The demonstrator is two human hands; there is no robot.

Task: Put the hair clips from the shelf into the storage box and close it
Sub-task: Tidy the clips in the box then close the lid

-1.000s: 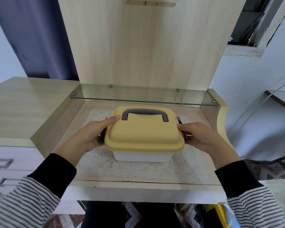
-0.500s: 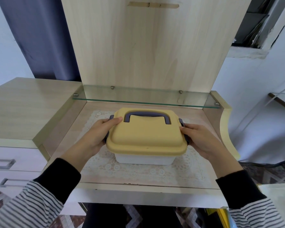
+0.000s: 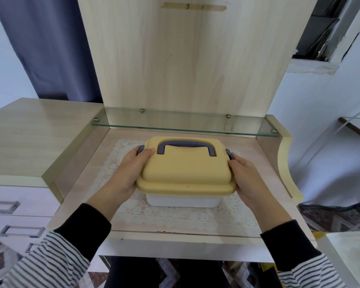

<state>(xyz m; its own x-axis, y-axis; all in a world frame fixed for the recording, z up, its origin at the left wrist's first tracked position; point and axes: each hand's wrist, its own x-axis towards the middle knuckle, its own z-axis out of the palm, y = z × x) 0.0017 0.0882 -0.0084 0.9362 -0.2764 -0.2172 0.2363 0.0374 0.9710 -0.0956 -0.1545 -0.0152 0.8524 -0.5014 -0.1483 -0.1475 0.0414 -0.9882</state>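
Gripping the closed storage box [image 3: 186, 175] at its sides, left hand [image 3: 125, 173] and right hand [image 3: 246, 177] clasp its yellow lid.

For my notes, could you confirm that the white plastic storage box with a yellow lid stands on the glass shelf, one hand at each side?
No: in the head view the yellow-lidded white storage box stands on the white lace mat below the glass shelf, with the left hand and right hand at its sides.
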